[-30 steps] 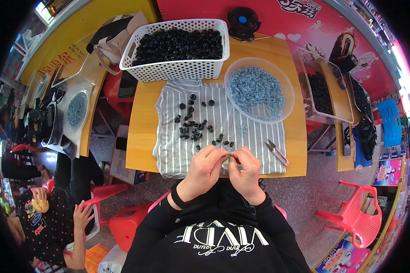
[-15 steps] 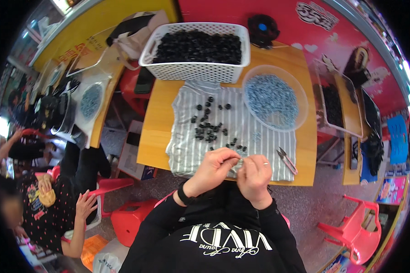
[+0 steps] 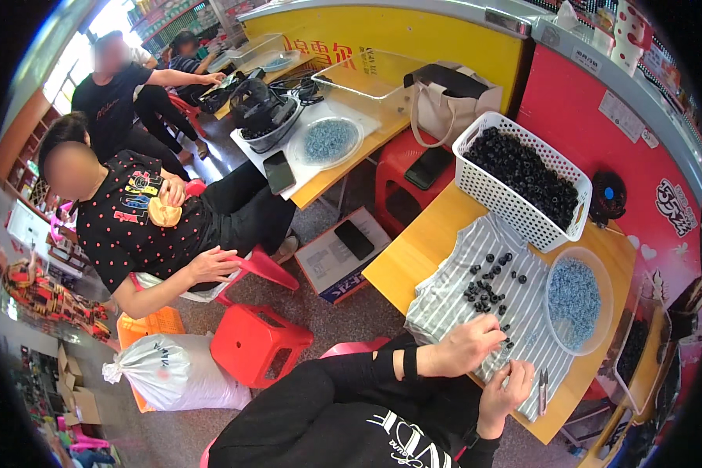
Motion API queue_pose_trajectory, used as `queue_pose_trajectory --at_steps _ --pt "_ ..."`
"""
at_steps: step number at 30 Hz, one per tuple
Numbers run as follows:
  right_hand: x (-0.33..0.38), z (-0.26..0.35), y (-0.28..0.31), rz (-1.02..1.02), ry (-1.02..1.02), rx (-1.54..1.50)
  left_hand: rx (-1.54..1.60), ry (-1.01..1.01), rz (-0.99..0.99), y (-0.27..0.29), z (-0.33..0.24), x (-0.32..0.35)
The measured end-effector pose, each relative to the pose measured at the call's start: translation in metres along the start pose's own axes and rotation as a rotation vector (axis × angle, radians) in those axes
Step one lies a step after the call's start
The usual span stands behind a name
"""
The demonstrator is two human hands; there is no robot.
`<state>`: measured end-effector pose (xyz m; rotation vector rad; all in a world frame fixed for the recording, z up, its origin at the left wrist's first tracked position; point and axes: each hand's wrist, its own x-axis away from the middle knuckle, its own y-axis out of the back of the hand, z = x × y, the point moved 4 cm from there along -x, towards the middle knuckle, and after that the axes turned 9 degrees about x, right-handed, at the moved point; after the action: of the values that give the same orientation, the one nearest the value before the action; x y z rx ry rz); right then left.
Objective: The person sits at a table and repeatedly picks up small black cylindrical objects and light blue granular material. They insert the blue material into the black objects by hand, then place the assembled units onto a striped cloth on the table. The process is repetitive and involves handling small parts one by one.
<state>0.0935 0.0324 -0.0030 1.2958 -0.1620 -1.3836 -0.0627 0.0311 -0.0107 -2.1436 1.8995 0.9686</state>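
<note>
My left hand [image 3: 468, 345], with a black band at the wrist, hovers over the near edge of a grey-and-white striped cloth [image 3: 444, 300]. Its fingers are pinched together, but anything between them is too small to make out. Close by on the right, my right hand [image 3: 505, 396] wears a ring and also has its fingertips pressed together around something I cannot identify. Several small black round parts [image 3: 483, 296] lie loose on the cloth beyond my left hand. Thread snips [image 3: 543, 391] rest beside my right hand. A clear round tub [image 3: 607, 312] holds many small pale-blue pieces.
A white perforated basket [image 3: 515, 209] full of black parts stands at the table's far side, beside a small black fan [image 3: 607, 196]. At left sit a person in a dotted shirt [image 3: 132, 210], a red stool [image 3: 249, 343] and a white sack [image 3: 171, 370].
The view has swung to the left, bringing the seated person and other people further into sight. My hands, close together before, are now a little apart.
</note>
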Motion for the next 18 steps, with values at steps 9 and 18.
queue_pose_trajectory --at_steps 9,18 --pt "-0.009 0.025 0.016 -0.112 0.211 0.177 0.471 0.339 0.173 -0.013 -0.003 -0.002" --pt "-0.003 0.026 0.022 -0.101 0.228 0.123 0.671 0.436 0.212 -0.018 0.006 0.002"
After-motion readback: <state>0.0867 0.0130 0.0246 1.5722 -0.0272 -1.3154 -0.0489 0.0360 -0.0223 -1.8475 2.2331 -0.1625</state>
